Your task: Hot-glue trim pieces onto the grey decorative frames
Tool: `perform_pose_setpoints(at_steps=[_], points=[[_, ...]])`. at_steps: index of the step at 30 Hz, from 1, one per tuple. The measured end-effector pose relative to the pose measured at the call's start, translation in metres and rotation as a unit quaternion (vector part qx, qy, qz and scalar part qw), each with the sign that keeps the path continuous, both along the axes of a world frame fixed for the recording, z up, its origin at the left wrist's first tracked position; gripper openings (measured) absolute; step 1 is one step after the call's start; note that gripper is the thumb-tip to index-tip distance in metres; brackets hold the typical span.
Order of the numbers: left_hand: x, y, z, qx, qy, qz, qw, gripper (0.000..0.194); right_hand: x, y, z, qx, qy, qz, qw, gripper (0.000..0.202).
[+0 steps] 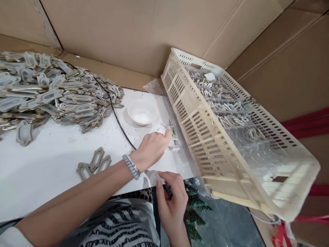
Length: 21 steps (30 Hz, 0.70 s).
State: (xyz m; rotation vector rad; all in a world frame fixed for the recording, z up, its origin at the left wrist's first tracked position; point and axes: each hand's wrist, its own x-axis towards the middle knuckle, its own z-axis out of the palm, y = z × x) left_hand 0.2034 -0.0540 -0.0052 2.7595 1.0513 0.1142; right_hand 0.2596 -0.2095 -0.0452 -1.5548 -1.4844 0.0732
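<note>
My left hand (153, 146), with beaded bands at its wrist, reaches across the white table top (53, 151). Its fingers are curled together, and the tips pinch at a small green and silver piece (172, 129); the contact is partly hidden. My right hand (172, 193) is at the table's front edge, thumb and index finger apart, with a dark shape seen behind the gap. A white bowl (142, 112) stands beyond my left hand. Several grey frame-shaped pieces (97, 157) lie near my left forearm.
A large pile of grey frame pieces (51, 92) covers the back left. A black cable (117, 118) crosses the table. On the right stands a cream plastic crate (185, 113) with bagged metal pieces (232, 120). Green glittery trees (194, 212) sit below the table edge.
</note>
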Motion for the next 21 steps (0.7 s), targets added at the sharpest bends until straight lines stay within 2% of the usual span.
perform_pose_setpoints(at_steps=[7,11,16,21], points=[[-0.002,0.000,-0.001,-0.007,0.003,0.007,1.000,0.038,-0.011,-0.011,-0.002,-0.021,0.045,0.066,0.997,0.027],[-0.007,-0.003,-0.005,0.011,-0.020,-0.003,1.000,0.034,-0.018,-0.013,-0.004,-0.047,0.080,0.090,0.992,0.024],[-0.020,-0.014,-0.010,0.094,-0.097,0.007,0.991,0.020,-0.023,-0.013,-0.005,-0.057,0.126,0.097,0.986,0.017],[-0.039,-0.026,-0.012,0.210,-0.225,0.005,0.951,0.001,-0.032,-0.010,-0.020,-0.066,0.181,0.088,0.977,0.011]])
